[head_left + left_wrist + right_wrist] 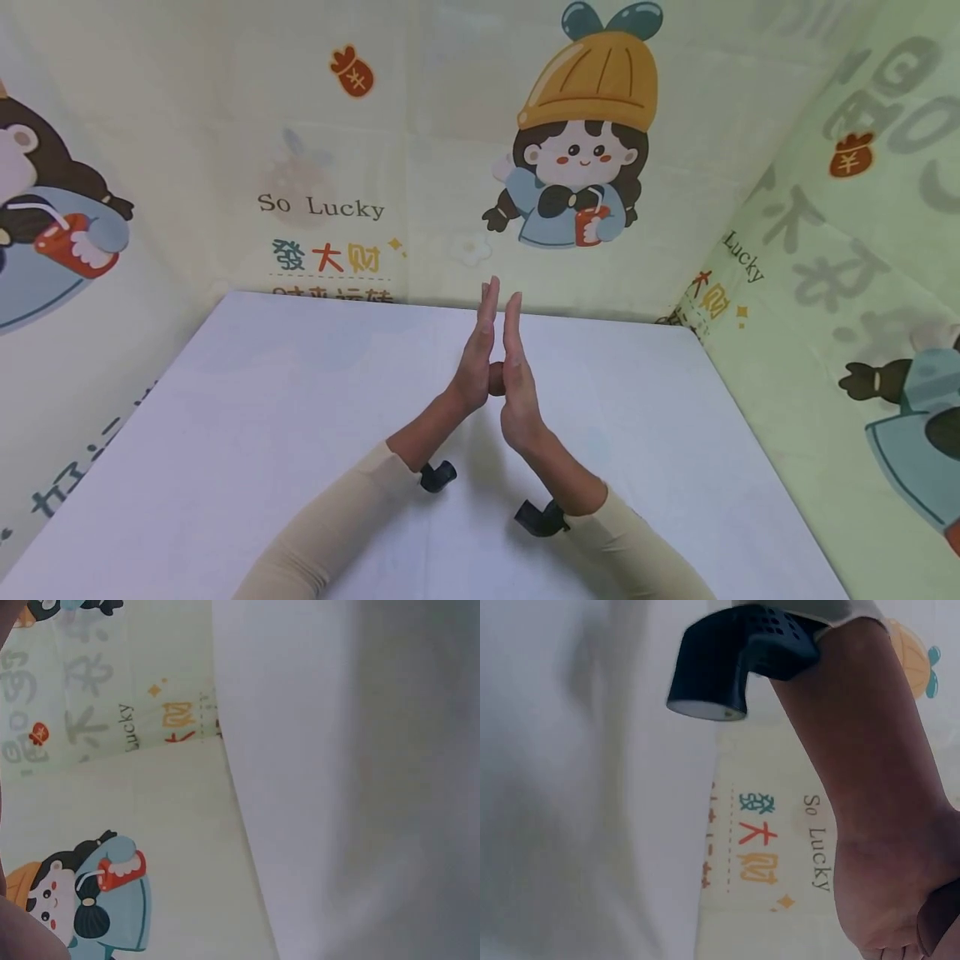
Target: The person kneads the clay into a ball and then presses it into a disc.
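Observation:
Both hands are raised over the white table [300,400] in the head view, palms facing each other and fingers straight, pointing up and forward. Between the palms sits a small round brown object [497,379], pressed from the left by my left hand [474,365] and from the right by my right hand [519,392]. The fingertips stand slightly apart. In the right wrist view, the left hand [877,892] appears with a dark brown curved edge of the round object [941,921] at its palm. Only a sliver of hand shows at the left wrist view's edge.
A black wrist camera [438,477] sits under the left sleeve, another black camera [542,518] under the right one. Printed cloth walls with cartoon figures and lettering surround the table at the back [450,150], left and right.

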`<state>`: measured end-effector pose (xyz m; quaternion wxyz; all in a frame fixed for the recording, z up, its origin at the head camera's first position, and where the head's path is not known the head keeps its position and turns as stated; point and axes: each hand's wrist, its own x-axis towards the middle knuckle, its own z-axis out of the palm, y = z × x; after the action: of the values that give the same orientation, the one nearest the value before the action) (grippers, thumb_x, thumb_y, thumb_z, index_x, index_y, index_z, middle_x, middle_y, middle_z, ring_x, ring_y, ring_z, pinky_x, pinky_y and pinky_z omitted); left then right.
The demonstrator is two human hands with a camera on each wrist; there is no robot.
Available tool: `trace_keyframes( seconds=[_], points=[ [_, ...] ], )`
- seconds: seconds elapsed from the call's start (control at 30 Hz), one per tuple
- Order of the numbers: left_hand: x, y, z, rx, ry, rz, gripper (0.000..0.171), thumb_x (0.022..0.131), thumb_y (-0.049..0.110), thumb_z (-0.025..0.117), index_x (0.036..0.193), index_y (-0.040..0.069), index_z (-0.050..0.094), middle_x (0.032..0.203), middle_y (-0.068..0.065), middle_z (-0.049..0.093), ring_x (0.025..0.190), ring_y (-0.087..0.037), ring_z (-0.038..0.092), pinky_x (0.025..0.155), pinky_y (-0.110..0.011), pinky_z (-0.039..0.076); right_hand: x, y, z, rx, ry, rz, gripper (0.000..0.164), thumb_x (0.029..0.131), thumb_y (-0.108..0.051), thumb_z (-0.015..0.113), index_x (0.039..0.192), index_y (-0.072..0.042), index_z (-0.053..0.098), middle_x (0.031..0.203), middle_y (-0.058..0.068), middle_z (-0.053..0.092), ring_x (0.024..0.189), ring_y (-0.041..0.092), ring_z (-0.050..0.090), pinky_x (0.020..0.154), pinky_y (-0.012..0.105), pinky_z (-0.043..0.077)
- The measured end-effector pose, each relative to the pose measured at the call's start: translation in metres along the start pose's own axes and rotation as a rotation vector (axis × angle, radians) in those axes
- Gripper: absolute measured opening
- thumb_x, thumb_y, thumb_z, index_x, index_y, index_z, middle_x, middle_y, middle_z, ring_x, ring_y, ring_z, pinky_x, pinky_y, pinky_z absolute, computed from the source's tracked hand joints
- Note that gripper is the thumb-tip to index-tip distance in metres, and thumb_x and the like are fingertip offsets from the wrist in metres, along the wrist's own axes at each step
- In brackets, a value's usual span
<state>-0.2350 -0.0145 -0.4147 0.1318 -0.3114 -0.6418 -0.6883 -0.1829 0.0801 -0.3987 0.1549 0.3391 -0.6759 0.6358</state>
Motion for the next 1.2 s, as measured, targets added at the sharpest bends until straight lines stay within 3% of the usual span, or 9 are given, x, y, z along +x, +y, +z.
trace_keyframes(
  seconds=[0.23, 0.37, 0.53, 0.63, 0.73, 0.8, 0.87, 0.97, 1.2],
  points=[
    [-0.011, -0.007, 0.013, 0.023, -0.039, 0.019, 0.066, 0.112, 0.04, 0.015, 0.17, 0.01, 0.004, 0.177, -0.001, -0.001, 0.16, -0.013, -0.01, 0.124, -0.057, -0.006, 0.01, 0.001, -0.01, -0.029, 0.046, -0.003, 0.075, 0.112, -0.054, 0.015, 0.168, -0.01, -0.008, 0.175, -0.003, -0.012, 0.16, 0.015, -0.008, 0.126, 0.051, -0.004],
    [-0.018, -0.006, 0.02, 0.03, -0.051, 0.038, 0.068, 0.114, 0.046, 0.011, 0.169, 0.008, 0.004, 0.177, -0.004, -0.001, 0.158, -0.015, 0.014, 0.123, -0.047, 0.02, 0.016, 0.001, -0.016, -0.027, 0.091, -0.004, 0.072, 0.112, -0.051, 0.014, 0.168, -0.01, -0.008, 0.175, -0.005, -0.012, 0.16, 0.013, -0.009, 0.126, 0.049, -0.006],
    [-0.023, 0.001, 0.028, 0.024, -0.051, 0.055, 0.067, 0.114, 0.044, 0.009, 0.169, 0.008, 0.005, 0.177, -0.006, 0.001, 0.159, -0.02, 0.012, 0.126, -0.049, -0.002, 0.024, 0.0, -0.025, 0.001, 0.136, -0.001, 0.064, 0.113, -0.036, 0.01, 0.168, -0.01, -0.006, 0.175, -0.008, -0.01, 0.16, 0.011, -0.009, 0.126, 0.047, -0.003],
    [-0.027, 0.006, 0.032, -0.029, -0.06, 0.021, 0.064, 0.114, 0.042, 0.009, 0.17, 0.01, 0.004, 0.164, -0.012, 0.04, 0.109, -0.015, 0.063, 0.115, -0.036, 0.035, 0.029, -0.001, -0.031, 0.029, 0.165, 0.015, 0.062, 0.112, -0.032, 0.01, 0.168, -0.01, -0.005, 0.175, -0.01, -0.009, 0.159, 0.009, -0.009, 0.127, 0.044, -0.002],
    [-0.03, 0.011, 0.037, -0.084, -0.061, -0.008, 0.061, 0.115, 0.037, 0.009, 0.17, 0.011, 0.004, 0.094, -0.01, 0.067, 0.06, -0.012, 0.041, 0.077, -0.027, 0.045, 0.033, -0.001, -0.038, 0.054, 0.187, 0.033, 0.064, 0.112, -0.036, 0.01, 0.169, -0.01, -0.004, 0.175, -0.011, -0.007, 0.159, 0.008, -0.008, 0.126, 0.041, -0.004],
    [-0.032, 0.014, 0.039, -0.096, -0.062, -0.013, 0.06, 0.114, 0.034, 0.009, 0.17, 0.01, 0.005, 0.094, -0.01, 0.067, 0.08, -0.012, 0.056, 0.088, -0.029, 0.045, 0.036, -0.002, -0.043, 0.07, 0.195, 0.045, 0.066, 0.112, -0.041, 0.011, 0.169, -0.011, -0.004, 0.175, -0.012, -0.006, 0.159, 0.007, -0.008, 0.126, 0.04, -0.006],
    [-0.035, 0.019, 0.042, -0.095, -0.061, -0.008, 0.06, 0.114, 0.032, 0.009, 0.169, 0.008, 0.005, 0.14, -0.01, 0.06, 0.114, -0.012, 0.055, 0.111, -0.037, 0.035, 0.037, -0.001, -0.047, 0.073, 0.194, 0.06, 0.068, 0.112, -0.046, 0.012, 0.169, -0.012, -0.003, 0.175, -0.012, -0.005, 0.159, 0.007, -0.007, 0.126, 0.041, -0.007],
    [-0.036, 0.025, 0.043, -0.103, -0.056, 0.006, 0.061, 0.114, 0.033, 0.009, 0.169, 0.007, 0.005, 0.176, 0.001, 0.002, 0.157, -0.015, 0.013, 0.126, -0.05, 0.004, 0.038, -0.001, -0.05, 0.088, 0.174, 0.085, 0.071, 0.112, -0.051, 0.013, 0.169, -0.012, -0.003, 0.175, -0.012, -0.004, 0.159, 0.007, -0.006, 0.126, 0.044, -0.007],
    [-0.035, 0.035, 0.045, -0.13, -0.035, 0.043, 0.061, 0.112, 0.03, 0.008, 0.169, 0.007, 0.004, 0.177, -0.004, 0.001, 0.157, -0.022, 0.013, 0.125, -0.055, 0.005, 0.03, 0.002, -0.048, 0.128, 0.1, 0.133, 0.075, 0.111, -0.055, 0.011, 0.169, -0.009, -0.003, 0.176, -0.006, -0.005, 0.159, 0.011, -0.006, 0.126, 0.047, -0.005]
  ],
)
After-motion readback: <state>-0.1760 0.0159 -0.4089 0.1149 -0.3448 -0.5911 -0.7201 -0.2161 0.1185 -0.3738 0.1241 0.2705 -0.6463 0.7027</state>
